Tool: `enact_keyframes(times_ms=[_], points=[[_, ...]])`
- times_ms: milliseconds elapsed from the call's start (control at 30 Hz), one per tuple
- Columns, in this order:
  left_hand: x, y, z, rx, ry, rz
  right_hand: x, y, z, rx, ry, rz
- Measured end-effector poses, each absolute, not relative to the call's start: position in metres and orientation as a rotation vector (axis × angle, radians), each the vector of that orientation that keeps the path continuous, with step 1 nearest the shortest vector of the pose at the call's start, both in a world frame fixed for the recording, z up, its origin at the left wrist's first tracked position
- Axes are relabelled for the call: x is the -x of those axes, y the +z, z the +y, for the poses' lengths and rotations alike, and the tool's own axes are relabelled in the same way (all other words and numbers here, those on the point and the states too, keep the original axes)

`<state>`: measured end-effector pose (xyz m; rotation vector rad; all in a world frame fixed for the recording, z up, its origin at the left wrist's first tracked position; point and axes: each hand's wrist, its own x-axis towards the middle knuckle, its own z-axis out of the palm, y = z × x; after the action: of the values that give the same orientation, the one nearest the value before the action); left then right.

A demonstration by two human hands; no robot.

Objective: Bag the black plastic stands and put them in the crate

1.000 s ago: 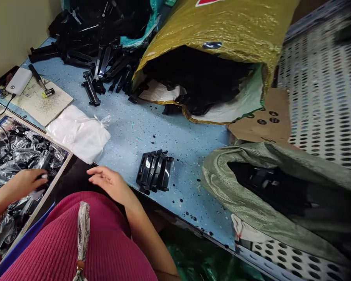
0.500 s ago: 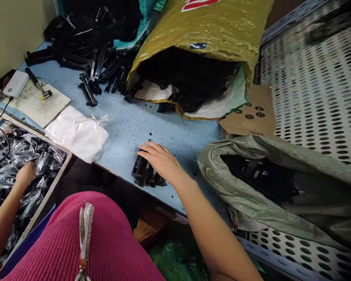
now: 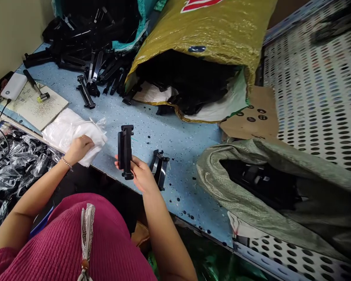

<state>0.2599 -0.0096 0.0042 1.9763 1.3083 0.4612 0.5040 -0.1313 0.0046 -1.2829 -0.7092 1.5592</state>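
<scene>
In my right hand [image 3: 142,171] I hold a black plastic holder part [image 3: 125,152], upright over the bench edge, with fingers closed around its lower end. My left hand [image 3: 81,148] lies on a stack of clear plastic bags [image 3: 64,127], its thumb and fingers pinched together at the stack's right side. Whether one bag is parted from the stack is hidden by the fingers. Just right of my right hand, another black plastic part [image 3: 160,169] rests on the blue speckled bench [image 3: 111,109].
A tray of bagged black parts [image 3: 23,164] stands at the left. Behind are a heap of black parts [image 3: 73,54], a hammer [image 3: 36,86] on a board, and a yellow sack [image 3: 204,35]. A grey-green sack [image 3: 216,156] lies on the right.
My left hand has moved from the tray of bagged parts to the plastic bags. My right hand has picked up a black part from the bench and brought it left.
</scene>
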Motion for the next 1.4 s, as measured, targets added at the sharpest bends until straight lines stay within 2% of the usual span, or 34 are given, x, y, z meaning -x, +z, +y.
enact_keyframes(times_ms=[133, 267, 500, 633, 733, 867, 1000, 1100, 1200, 1400], points=[[-0.249, 0.012, -0.006, -1.596, 0.619, 1.277, -0.472, 0.011, -0.113, 1.063, 1.718, -0.542], [-0.254, 0.013, -0.009, -1.581, 0.749, 1.144, -0.442, 0.005, -0.086, 0.959, 1.793, -0.531], [-0.234, 0.012, -0.011, -1.332, 0.92, 1.157, -0.451, -0.011, -0.088, 1.089, 1.71, -0.396], [-0.227, 0.017, -0.024, -1.813, 0.934, 1.202, -0.467, 0.006, -0.121, 1.055, 1.697, -0.39], [-0.229, 0.019, -0.03, -2.138, 0.761, 1.178, -0.465, 0.014, -0.145, 0.93, 1.941, -0.391], [-0.234, 0.022, -0.036, -2.158, 0.707, 1.183, -0.449, -0.001, -0.154, 0.814, 2.215, -0.234], [-0.237, 0.03, -0.062, -2.339, 0.667, 0.98, -0.434, -0.013, -0.142, 0.824, 2.128, -0.181], [-0.231, 0.041, -0.082, -2.448, 0.603, 0.811, -0.424, -0.003, -0.137, 0.938, 2.018, -0.38], [-0.215, 0.053, -0.085, -2.471, 0.604, 0.902, -0.417, 0.011, -0.14, 0.964, 2.027, -0.537], [-0.184, 0.062, -0.081, -2.515, 0.529, 1.134, -0.405, 0.008, -0.144, 0.692, 2.32, -0.442]])
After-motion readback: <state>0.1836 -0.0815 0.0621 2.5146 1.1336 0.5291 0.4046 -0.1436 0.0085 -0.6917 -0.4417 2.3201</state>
